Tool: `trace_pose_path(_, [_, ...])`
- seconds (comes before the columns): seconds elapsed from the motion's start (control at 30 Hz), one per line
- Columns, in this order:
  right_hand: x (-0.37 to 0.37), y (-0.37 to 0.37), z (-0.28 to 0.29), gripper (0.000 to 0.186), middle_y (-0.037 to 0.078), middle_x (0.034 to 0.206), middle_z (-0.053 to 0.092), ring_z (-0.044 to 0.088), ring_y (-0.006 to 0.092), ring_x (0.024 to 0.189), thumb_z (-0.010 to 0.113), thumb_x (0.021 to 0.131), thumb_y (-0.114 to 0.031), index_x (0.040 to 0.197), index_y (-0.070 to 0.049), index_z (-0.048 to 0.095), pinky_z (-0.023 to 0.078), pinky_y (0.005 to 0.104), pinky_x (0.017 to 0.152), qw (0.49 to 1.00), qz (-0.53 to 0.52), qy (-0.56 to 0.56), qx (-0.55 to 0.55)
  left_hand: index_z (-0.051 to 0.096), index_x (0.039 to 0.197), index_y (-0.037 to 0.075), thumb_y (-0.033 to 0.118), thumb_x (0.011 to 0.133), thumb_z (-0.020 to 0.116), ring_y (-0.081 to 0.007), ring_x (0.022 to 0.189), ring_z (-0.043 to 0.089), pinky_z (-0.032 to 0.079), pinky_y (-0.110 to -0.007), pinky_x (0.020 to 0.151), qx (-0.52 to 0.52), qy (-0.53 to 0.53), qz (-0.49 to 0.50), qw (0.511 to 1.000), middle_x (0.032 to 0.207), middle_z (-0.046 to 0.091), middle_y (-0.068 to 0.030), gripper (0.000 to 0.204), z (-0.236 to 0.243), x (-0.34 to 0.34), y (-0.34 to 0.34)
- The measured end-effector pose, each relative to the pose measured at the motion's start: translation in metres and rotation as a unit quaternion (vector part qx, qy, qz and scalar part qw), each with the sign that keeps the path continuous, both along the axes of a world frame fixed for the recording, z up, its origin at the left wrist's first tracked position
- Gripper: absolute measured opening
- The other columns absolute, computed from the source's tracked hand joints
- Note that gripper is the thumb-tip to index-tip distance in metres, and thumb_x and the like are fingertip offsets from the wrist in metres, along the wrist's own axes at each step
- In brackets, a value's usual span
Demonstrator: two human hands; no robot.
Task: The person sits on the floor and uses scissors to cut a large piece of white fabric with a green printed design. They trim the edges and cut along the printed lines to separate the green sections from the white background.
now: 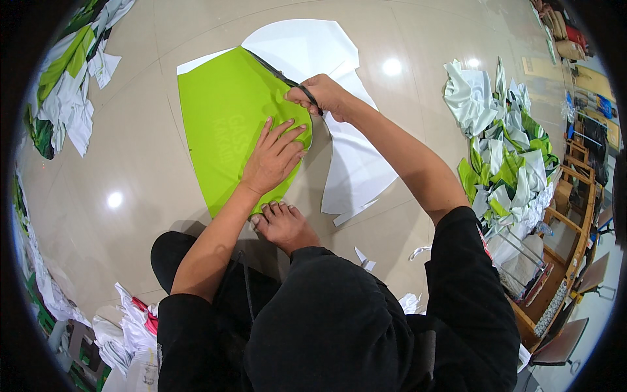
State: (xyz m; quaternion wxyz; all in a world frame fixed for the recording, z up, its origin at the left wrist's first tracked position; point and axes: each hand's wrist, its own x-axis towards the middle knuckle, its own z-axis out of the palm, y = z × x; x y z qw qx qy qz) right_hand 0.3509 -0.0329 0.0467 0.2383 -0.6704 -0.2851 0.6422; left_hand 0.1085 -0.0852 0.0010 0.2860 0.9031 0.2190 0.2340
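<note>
A lime-green piece of fabric (212, 130) lies spread on the tiled floor, with faint print on it. White fabric (356, 150) adjoins it at the right and far side. My left hand (274, 157) lies flat on the green fabric's right part, fingers spread. Held in my right hand (320, 97) is a pair of black scissors (269, 68), the fingers wrapped round the handles. Their blades point to the far left, along the line where green and white meet. My bare foot (285, 225) rests at the green fabric's near edge.
Heaps of white and green fabric lie at the right (506, 163) and far left (68, 78). A wooden frame (575, 215) stands beyond the right heap. Small white scraps (366, 260) lie near my knee. More white cloth (124, 333) sits at the near left.
</note>
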Motion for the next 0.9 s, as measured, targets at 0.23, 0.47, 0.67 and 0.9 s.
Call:
trace_pose_path(0.23, [-0.002,-0.003,-0.012,0.033,-0.001,0.063,0.056,0.047,0.0085,0.052,0.086,0.083,-0.031,0.07,-0.01,0.064,0.034,0.0276,0.05,1.0,-0.007,0.023,0.011,0.07,0.112,0.011,0.023,0.103,0.076,-0.033,0.15,0.054,0.035,-0.065,0.131,0.018,0.016,0.0,1.0,0.154,0.065,-0.005,0.016,-0.002,0.0,0.0])
trace_pose_path(0.47, [-0.014,0.006,-0.003,0.031,0.0,0.061,0.054,0.046,0.0112,0.053,0.084,0.08,-0.029,0.068,-0.009,0.063,0.032,0.0313,0.053,0.999,-0.026,0.022,0.004,0.07,0.112,0.011,0.023,0.103,0.076,-0.0331,0.15,0.053,0.035,-0.064,0.131,0.014,0.024,0.0,1.0,0.154,0.064,-0.0051,0.016,-0.004,-0.001,0.0])
trace_pose_path(0.67, [-0.016,0.01,-0.01,0.03,0.001,0.064,0.056,0.046,0.0116,0.055,0.084,0.08,-0.03,0.071,-0.008,0.065,0.033,0.0319,0.053,0.999,-0.035,0.029,0.003,0.07,0.114,0.011,0.023,0.103,0.075,-0.033,0.15,0.053,0.035,-0.063,0.131,0.012,0.029,-0.003,1.0,0.155,0.064,-0.0048,0.017,-0.002,0.0,0.001])
trace_pose_path(0.9, [-0.019,0.008,-0.011,0.03,-0.001,0.067,0.059,0.05,0.0081,0.053,0.086,0.086,-0.028,0.074,-0.008,0.067,0.037,0.0262,0.051,0.999,-0.032,0.041,0.003,0.07,0.115,0.012,0.023,0.103,0.075,-0.0332,0.149,0.054,0.036,-0.063,0.131,0.012,0.025,-0.002,1.0,0.155,0.064,-0.0049,0.017,-0.003,0.0,0.001])
